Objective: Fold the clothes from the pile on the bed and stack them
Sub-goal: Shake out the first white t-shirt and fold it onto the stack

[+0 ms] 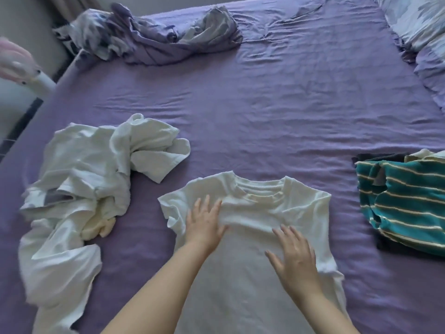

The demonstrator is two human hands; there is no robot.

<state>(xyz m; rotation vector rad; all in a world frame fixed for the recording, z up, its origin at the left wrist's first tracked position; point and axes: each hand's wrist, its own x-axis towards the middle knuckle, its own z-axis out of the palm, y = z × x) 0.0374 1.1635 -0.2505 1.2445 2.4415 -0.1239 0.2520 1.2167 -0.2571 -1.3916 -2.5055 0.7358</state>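
A white T-shirt [255, 273] lies spread flat on the purple bed sheet [265, 116], collar away from me. My left hand [204, 221] rests flat on its upper left chest, fingers straight. My right hand [292, 256] lies flat on the shirt's right side, fingers spread. A crumpled pile of white clothes [84, 189] sits to the left of the shirt. At the right edge lies a teal striped garment [407, 203] on top of dark clothing.
A bunched purple and patterned blanket [154, 37] lies at the far side of the bed. Pillows in pale patterned covers [419, 22] are at the top right. The bed's left edge [36, 104] runs diagonally, with a white object beside it.
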